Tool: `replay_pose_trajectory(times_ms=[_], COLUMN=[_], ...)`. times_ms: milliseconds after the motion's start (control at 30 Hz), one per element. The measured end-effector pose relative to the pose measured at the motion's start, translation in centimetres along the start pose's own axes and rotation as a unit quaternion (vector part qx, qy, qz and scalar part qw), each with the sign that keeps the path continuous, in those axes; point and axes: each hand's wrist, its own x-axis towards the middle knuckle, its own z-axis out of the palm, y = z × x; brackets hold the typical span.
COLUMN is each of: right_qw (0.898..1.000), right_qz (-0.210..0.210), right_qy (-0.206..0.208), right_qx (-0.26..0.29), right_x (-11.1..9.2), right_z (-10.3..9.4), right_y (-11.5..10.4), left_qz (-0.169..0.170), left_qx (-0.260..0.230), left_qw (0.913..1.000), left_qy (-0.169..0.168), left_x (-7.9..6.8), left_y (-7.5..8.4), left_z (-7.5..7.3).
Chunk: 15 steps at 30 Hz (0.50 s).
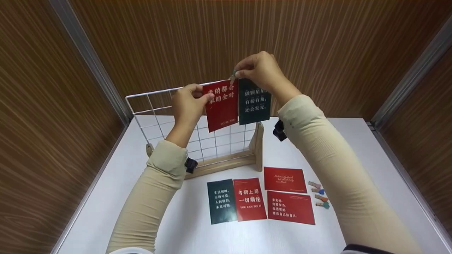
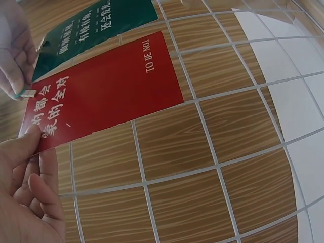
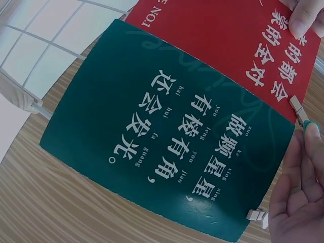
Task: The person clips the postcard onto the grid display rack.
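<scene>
A red card (image 1: pixel 222 114) with white lettering stands against the top of a white wire grid rack (image 1: pixel 159 108). My left hand (image 1: pixel 188 106) pinches its left edge near the top, thumb in front. At the card's upper right corner, my right hand (image 1: pixel 263 70) pinches a small wooden clothespin (image 3: pixel 297 107) with a green ornament. The clothespin's tip overlaps the card's edge. Just right of it hangs a dark green card (image 3: pixel 167 131), with another light wooden clothespin (image 3: pixel 255 214) at its outer top corner. In the head view, my right hand and wrist partly cover the green card.
On the white table (image 1: pixel 190 225) lie a green card (image 1: pixel 221 208), a red card (image 1: pixel 250 211) beside it, and two wide red cards (image 1: pixel 285 185) to their right. Several clothespins (image 1: pixel 322 204) lie near my right sleeve. The rack has a wooden base (image 1: pixel 226 163). Wood-patterned walls (image 1: pixel 169 42) enclose the table.
</scene>
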Motion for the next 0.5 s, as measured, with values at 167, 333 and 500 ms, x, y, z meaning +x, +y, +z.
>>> replay_pose_trajectory(times_ms=[167, 333, 500], right_qw=[1.000, 0.999, 0.999], right_qz=[-0.016, -0.030, -0.043], right_qy=[0.004, 0.012, 0.014], right_qx=[-0.012, -0.016, -0.002], right_x=[-0.06, 0.00, 0.04], right_z=[0.13, 0.44, 0.82], right_y=[0.32, 0.55, 0.72], left_qz=[0.002, 0.004, 0.004], left_qx=[-0.003, 0.002, 0.010], left_qw=[1.0000, 1.0000, 0.9999], left_qy=[-0.001, 0.000, 0.002], left_x=[0.01, 0.07, 0.08], left_y=[-0.16, -0.34, -0.52], left_z=[0.08, 0.07, 0.01])
